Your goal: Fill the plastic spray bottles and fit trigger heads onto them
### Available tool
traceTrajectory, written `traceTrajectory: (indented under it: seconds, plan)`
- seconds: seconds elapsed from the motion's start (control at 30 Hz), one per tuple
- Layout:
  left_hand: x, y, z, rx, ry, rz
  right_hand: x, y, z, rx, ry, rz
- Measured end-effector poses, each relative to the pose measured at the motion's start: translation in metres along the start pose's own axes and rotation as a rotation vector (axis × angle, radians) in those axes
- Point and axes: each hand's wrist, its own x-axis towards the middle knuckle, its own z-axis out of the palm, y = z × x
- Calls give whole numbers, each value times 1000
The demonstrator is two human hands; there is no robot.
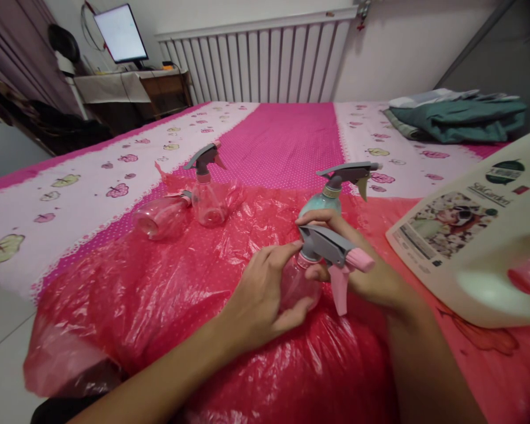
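Observation:
Between my hands stands a pink spray bottle [298, 285] with a grey trigger head [322, 242] and a pink nozzle and lever. My left hand [265, 285] is wrapped round its body, thumb low and fingers up at the collar. From the far side, my right hand [357, 259] closes on the neck, its index finger behind the head; part of that hand is hidden by the trigger. Just beyond is a bluish spray bottle [320, 204] with a grey head. At the left, one clear pink spray bottle [209, 206] stands upright beside another lying tilted [159, 218].
Crinkled red plastic sheeting [194, 288] covers the near part of the bed [295, 141]. A large cream jug [477, 253] with a handle leans in at the right. Folded clothes [459, 118] lie at the back right. Behind are a radiator [265, 65] and a monitor [121, 33].

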Motion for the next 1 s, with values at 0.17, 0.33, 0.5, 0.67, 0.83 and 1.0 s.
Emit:
traceTrajectory:
  seconds: [0.17,0.33,0.5,0.67,0.83,1.0]
  plan:
    - [0,1,-1,-5,2,-10,-4,1,-16,31,-80,-48]
    - [0,0,-1,-7,4,-8,-2,2,-15,38,-33,-96]
    - [-1,0,1,1,26,7,1,3,-9,-55,-9,-138]
    - [-1,1,1,-1,24,3,-1,2,-7,-34,10,-132]
    - [-1,1,0,-9,19,5,0,1,-2,-39,60,-126]
    - [-4,-2,1,8,7,-26,6,2,3,-154,199,-71]
